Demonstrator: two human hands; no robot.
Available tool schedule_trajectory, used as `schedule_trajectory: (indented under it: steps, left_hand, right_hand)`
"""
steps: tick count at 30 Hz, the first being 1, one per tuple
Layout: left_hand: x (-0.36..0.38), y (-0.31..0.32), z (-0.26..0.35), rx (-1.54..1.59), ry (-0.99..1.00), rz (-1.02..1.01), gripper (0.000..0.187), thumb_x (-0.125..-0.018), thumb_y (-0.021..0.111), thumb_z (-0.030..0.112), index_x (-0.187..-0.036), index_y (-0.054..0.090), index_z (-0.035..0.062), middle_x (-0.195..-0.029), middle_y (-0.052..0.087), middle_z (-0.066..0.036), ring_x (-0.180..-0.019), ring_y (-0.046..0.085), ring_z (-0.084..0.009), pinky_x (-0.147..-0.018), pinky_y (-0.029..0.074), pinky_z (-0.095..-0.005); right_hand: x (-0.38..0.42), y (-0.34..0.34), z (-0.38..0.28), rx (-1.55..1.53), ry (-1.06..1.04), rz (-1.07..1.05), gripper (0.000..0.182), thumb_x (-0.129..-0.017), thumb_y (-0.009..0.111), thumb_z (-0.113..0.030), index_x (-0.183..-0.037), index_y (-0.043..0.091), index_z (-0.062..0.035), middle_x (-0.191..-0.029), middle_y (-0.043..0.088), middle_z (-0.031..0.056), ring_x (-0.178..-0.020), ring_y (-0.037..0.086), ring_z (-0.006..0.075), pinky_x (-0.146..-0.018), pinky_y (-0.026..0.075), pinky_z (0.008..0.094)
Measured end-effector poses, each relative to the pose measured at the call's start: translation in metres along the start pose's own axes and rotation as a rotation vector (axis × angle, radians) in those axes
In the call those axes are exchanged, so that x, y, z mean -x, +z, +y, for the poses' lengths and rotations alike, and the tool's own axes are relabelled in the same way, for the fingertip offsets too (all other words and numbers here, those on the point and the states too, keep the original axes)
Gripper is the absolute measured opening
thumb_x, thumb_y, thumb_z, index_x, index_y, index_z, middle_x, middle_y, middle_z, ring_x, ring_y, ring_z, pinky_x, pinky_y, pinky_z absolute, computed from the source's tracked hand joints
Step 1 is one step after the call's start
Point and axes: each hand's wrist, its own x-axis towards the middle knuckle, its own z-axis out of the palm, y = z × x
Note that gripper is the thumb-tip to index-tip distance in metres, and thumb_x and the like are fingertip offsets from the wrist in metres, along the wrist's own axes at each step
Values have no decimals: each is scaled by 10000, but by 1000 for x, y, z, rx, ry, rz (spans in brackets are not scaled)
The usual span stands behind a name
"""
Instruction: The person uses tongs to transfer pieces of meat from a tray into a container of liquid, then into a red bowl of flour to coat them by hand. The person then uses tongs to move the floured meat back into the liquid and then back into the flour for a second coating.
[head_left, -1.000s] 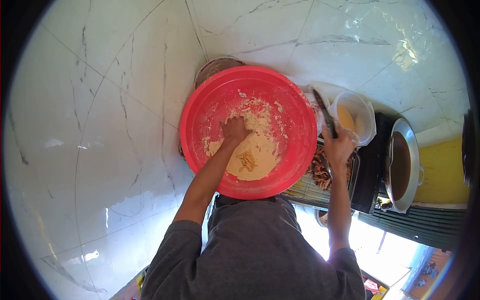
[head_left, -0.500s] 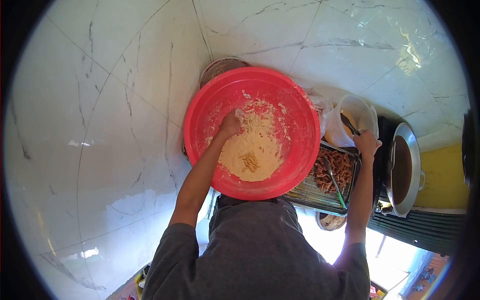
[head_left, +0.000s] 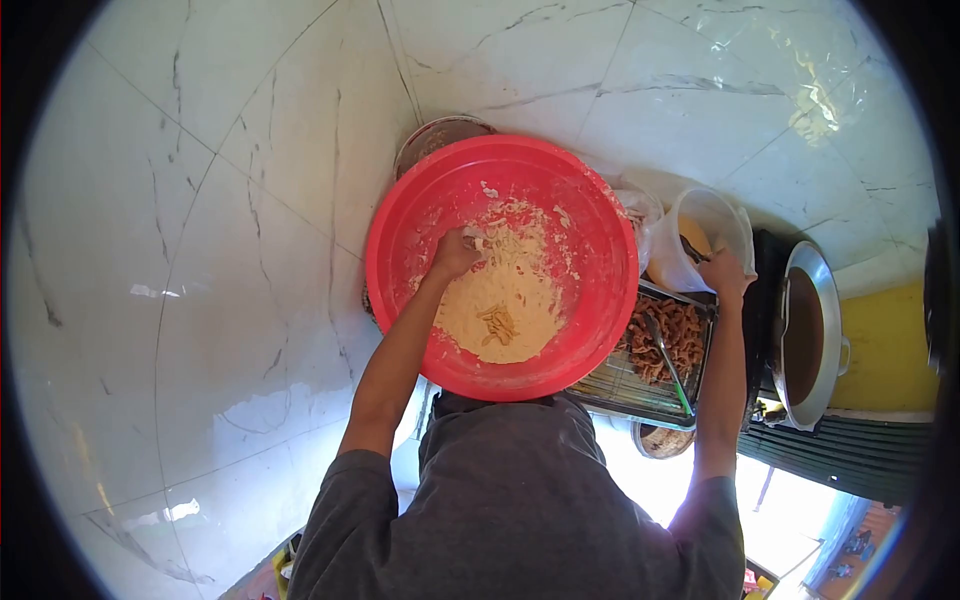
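Head view: left hand [head_left: 455, 255] is pressing into the flour mix [head_left: 500, 300] inside the red basin [head_left: 590, 330], fingers buried, grip unreadable. Right hand [head_left: 724, 272] is closing on a dark utensil [head_left: 694, 248] in the white tub [head_left: 738, 235]; its tip is hidden. White marble tiling [head_left: 240, 220] is surrounding everything.

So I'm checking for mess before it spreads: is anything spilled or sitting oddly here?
Nothing is spilled. Flour clings to the inner wall of the red basin, and the basin's edge overlaps the tray of fried pieces, which is mildly awkward.
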Motion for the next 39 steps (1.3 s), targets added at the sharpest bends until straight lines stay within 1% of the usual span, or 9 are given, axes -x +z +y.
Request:
schedule_trajectory:
  steps: [2,9,12,15,18,21,24,33,39]
  left_hand:
    - [-1,1,-1,11,9,-1,358,-680,754,16,-1032,693,37,-844,682,-79,-753,638,-151,-676,516,-294]
    - [2,0,4,102,49,2,176,-818,662,21,-990,690,-3,-871,702,-84,-783,653,-150,-703,514,-283]
    - [0,-1,-1,96,33,33,149,-833,650,24,-973,693,-5,-863,700,-83,-786,650,-144,-717,509,-277]
    - [5,-5,4,117,17,10,144,-831,656,31,-965,694,-6,-861,699,-81,-792,649,-140,-720,507,-277]
    - [5,-8,5,129,25,-8,148,-834,658,38,-970,690,-9,-870,697,-80,-800,647,-138,-719,507,-278]
    - [2,-6,4,141,26,-7,161,-841,650,40,-991,682,-11,-884,696,-82,-799,646,-139,-718,507,-282]
    - [7,-7,18,124,-21,-21,188,-868,620,21,-1048,658,-15,-922,688,-79,-814,639,-134,-721,508,-271]
    - [5,-7,13,130,-9,-103,184,-887,625,30,-1055,660,-35,-961,686,-87,-852,649,-147,-760,528,-281]
    - [14,-3,17,335,-60,-97,135,-863,638,12,-984,675,-35,-929,690,-88,-828,660,-149,-704,535,-278]
  right_hand:
    - [-34,36,25,-32,-22,34,439,-746,584,-236,-1150,660,-82,-1170,663,169,-1134,610,348,-1063,191,703]
    - [-19,24,16,-67,35,66,424,-731,607,-247,-1121,663,-89,-1157,665,186,-1127,613,354,-1068,228,656]
    - [-21,26,19,-81,-17,99,472,-717,664,-288,-1118,665,-37,-1140,641,240,-1088,603,403,-952,460,454]
    - [-16,21,25,-152,-81,148,415,-754,631,-303,-1079,682,-51,-1085,672,223,-1060,625,398,-987,423,517]
    - [7,-1,18,-209,-18,248,435,-753,652,-330,-1083,691,-48,-1048,675,232,-1026,629,414,-917,480,463]
    - [5,10,26,-76,-13,207,451,-747,667,-334,-1119,695,-80,-1045,679,226,-1027,631,407,-929,470,471]
    - [10,6,26,-180,-5,242,436,-755,653,-331,-1111,699,-84,-1045,678,230,-1030,632,401,-939,467,457]
    - [-2,1,12,75,-30,41,381,-759,567,-233,-1071,698,-58,-1117,674,208,-1100,627,359,-1044,215,705]
    - [-29,42,30,-90,-99,148,387,-765,593,-260,-1075,692,-49,-1102,676,206,-1068,637,359,-1070,228,650]
